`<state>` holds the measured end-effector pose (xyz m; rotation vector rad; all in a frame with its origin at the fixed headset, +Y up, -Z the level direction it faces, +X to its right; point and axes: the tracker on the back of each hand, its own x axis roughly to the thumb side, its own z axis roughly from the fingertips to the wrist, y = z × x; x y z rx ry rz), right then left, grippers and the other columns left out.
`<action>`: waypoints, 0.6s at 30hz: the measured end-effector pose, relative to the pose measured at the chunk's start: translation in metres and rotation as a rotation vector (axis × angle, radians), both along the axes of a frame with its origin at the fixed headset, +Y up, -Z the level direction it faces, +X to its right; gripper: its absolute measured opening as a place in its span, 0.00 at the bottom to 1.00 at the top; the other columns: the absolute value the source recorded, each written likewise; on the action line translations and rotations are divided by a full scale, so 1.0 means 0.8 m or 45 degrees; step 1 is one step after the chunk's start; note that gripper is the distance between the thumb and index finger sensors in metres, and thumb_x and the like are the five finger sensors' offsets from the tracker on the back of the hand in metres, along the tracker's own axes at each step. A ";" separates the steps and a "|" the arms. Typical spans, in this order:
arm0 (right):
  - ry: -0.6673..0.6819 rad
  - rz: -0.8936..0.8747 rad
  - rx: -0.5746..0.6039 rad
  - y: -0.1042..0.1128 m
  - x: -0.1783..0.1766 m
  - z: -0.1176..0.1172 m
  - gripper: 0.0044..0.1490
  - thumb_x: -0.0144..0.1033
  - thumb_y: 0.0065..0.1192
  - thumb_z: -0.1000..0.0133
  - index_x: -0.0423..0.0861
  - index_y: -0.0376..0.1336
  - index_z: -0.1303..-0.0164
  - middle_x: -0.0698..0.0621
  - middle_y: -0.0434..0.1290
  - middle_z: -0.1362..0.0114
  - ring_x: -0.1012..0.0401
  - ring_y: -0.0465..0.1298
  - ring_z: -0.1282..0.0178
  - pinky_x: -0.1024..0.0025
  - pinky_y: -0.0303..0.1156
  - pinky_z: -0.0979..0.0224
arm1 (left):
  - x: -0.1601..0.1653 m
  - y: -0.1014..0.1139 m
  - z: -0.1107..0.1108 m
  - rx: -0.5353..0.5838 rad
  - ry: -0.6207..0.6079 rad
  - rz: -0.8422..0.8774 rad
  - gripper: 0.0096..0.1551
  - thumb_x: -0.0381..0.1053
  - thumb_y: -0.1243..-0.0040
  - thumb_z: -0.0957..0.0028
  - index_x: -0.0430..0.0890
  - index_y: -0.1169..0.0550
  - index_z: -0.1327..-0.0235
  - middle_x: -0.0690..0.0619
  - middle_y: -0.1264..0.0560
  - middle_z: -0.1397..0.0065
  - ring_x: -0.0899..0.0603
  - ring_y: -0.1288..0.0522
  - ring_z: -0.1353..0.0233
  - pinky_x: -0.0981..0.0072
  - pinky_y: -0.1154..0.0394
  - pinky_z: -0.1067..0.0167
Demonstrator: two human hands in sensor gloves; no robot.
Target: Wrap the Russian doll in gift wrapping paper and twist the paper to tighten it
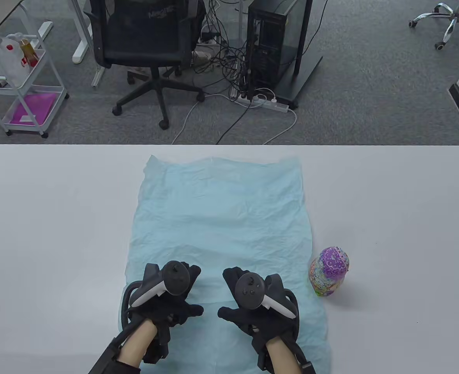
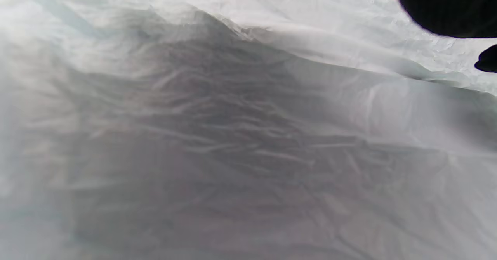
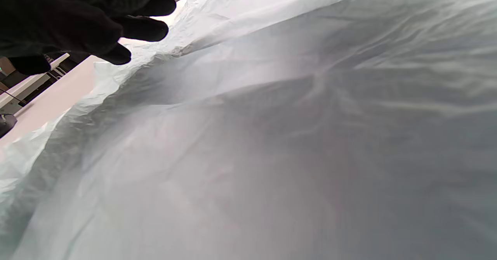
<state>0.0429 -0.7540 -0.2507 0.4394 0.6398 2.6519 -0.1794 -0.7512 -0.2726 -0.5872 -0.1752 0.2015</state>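
**2 hands on the paper, doll off to the right**

Both hands rest flat on the near end of the blue wrapping paper (image 1: 219, 218), each grip loose and holding nothing. Upright on the desk (image 1: 389, 194), the Russian doll (image 1: 329, 271) stands just beside the paper's right edge, nearer the right hand (image 1: 258, 302) than the left hand (image 1: 167, 292).
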 end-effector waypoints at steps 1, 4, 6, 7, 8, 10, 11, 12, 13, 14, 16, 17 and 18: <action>0.003 0.000 -0.002 0.000 0.000 0.000 0.57 0.62 0.53 0.43 0.55 0.26 0.20 0.52 0.33 0.10 0.49 0.37 0.08 0.41 0.43 0.14 | 0.000 0.000 0.000 -0.001 0.002 0.000 0.58 0.73 0.45 0.65 0.68 0.61 0.28 0.59 0.64 0.16 0.45 0.53 0.11 0.38 0.47 0.20; 0.005 0.008 -0.016 -0.004 0.001 0.000 0.57 0.62 0.53 0.43 0.55 0.26 0.20 0.52 0.33 0.10 0.49 0.37 0.08 0.41 0.43 0.14 | 0.000 -0.002 -0.001 -0.012 0.008 -0.010 0.58 0.73 0.45 0.65 0.69 0.61 0.28 0.59 0.64 0.16 0.45 0.53 0.11 0.38 0.47 0.20; 0.002 0.002 -0.023 -0.005 0.002 -0.001 0.57 0.62 0.53 0.43 0.55 0.26 0.20 0.52 0.33 0.10 0.49 0.37 0.08 0.40 0.43 0.14 | 0.000 -0.003 -0.001 -0.017 0.011 -0.012 0.58 0.73 0.45 0.65 0.69 0.61 0.28 0.59 0.64 0.16 0.45 0.53 0.11 0.38 0.47 0.20; 0.001 -0.002 -0.025 -0.005 0.002 -0.001 0.57 0.62 0.53 0.43 0.55 0.26 0.20 0.52 0.33 0.10 0.49 0.37 0.08 0.40 0.43 0.14 | 0.000 -0.003 -0.001 -0.017 0.013 -0.012 0.58 0.73 0.45 0.65 0.69 0.61 0.28 0.59 0.64 0.16 0.45 0.53 0.11 0.38 0.47 0.20; 0.000 -0.006 -0.025 -0.004 0.002 -0.002 0.57 0.62 0.53 0.43 0.55 0.26 0.20 0.52 0.33 0.10 0.50 0.37 0.08 0.40 0.43 0.14 | 0.000 -0.002 -0.001 -0.019 0.014 -0.013 0.58 0.73 0.45 0.65 0.68 0.61 0.28 0.59 0.64 0.16 0.45 0.53 0.11 0.38 0.47 0.20; 0.000 -0.010 -0.027 -0.004 0.002 -0.002 0.57 0.62 0.53 0.43 0.55 0.26 0.20 0.52 0.33 0.10 0.50 0.37 0.08 0.40 0.43 0.14 | -0.001 -0.002 -0.001 -0.019 0.016 -0.010 0.58 0.73 0.45 0.65 0.69 0.61 0.28 0.59 0.64 0.16 0.45 0.53 0.11 0.38 0.47 0.20; 0.001 -0.012 -0.029 -0.004 0.001 -0.002 0.57 0.62 0.53 0.43 0.55 0.26 0.20 0.52 0.33 0.10 0.50 0.37 0.08 0.40 0.43 0.14 | -0.001 -0.002 -0.002 -0.019 0.017 -0.009 0.58 0.73 0.45 0.65 0.68 0.61 0.28 0.59 0.64 0.16 0.45 0.53 0.11 0.38 0.47 0.20; 0.003 -0.013 -0.032 -0.005 0.001 -0.002 0.57 0.62 0.53 0.43 0.55 0.26 0.20 0.52 0.33 0.10 0.50 0.37 0.08 0.40 0.43 0.14 | -0.002 -0.002 -0.002 -0.020 0.018 -0.007 0.58 0.73 0.45 0.65 0.69 0.61 0.28 0.59 0.64 0.16 0.45 0.53 0.11 0.38 0.47 0.20; 0.004 -0.012 -0.032 -0.005 0.001 -0.002 0.57 0.62 0.53 0.43 0.55 0.26 0.20 0.52 0.33 0.10 0.50 0.37 0.08 0.40 0.43 0.14 | -0.002 -0.002 -0.002 -0.021 0.019 -0.007 0.58 0.73 0.45 0.65 0.69 0.61 0.28 0.59 0.64 0.16 0.45 0.53 0.11 0.38 0.47 0.20; 0.005 -0.012 -0.031 -0.004 0.001 -0.002 0.57 0.62 0.53 0.43 0.55 0.26 0.20 0.52 0.33 0.10 0.49 0.37 0.08 0.40 0.43 0.14 | -0.002 -0.002 -0.002 -0.021 0.019 -0.007 0.58 0.73 0.45 0.65 0.69 0.61 0.28 0.59 0.64 0.16 0.45 0.53 0.11 0.38 0.47 0.20; 0.005 -0.016 -0.029 -0.004 0.001 -0.002 0.57 0.62 0.53 0.43 0.55 0.26 0.20 0.52 0.33 0.10 0.50 0.37 0.08 0.40 0.43 0.14 | -0.002 -0.002 -0.002 -0.025 0.018 -0.006 0.58 0.73 0.45 0.65 0.68 0.61 0.28 0.59 0.64 0.16 0.45 0.53 0.11 0.38 0.46 0.20; 0.006 -0.019 -0.029 -0.004 0.001 -0.002 0.57 0.62 0.53 0.43 0.55 0.26 0.20 0.52 0.33 0.10 0.50 0.37 0.08 0.40 0.42 0.14 | -0.002 -0.002 -0.002 -0.026 0.017 -0.006 0.58 0.73 0.45 0.65 0.69 0.61 0.28 0.59 0.64 0.16 0.45 0.53 0.11 0.38 0.46 0.20; 0.007 -0.021 -0.029 -0.004 0.000 -0.002 0.57 0.62 0.53 0.43 0.55 0.26 0.20 0.52 0.33 0.10 0.50 0.37 0.08 0.40 0.42 0.14 | -0.002 -0.002 -0.002 -0.028 0.016 -0.007 0.58 0.73 0.45 0.65 0.68 0.61 0.28 0.59 0.64 0.16 0.45 0.53 0.11 0.38 0.46 0.20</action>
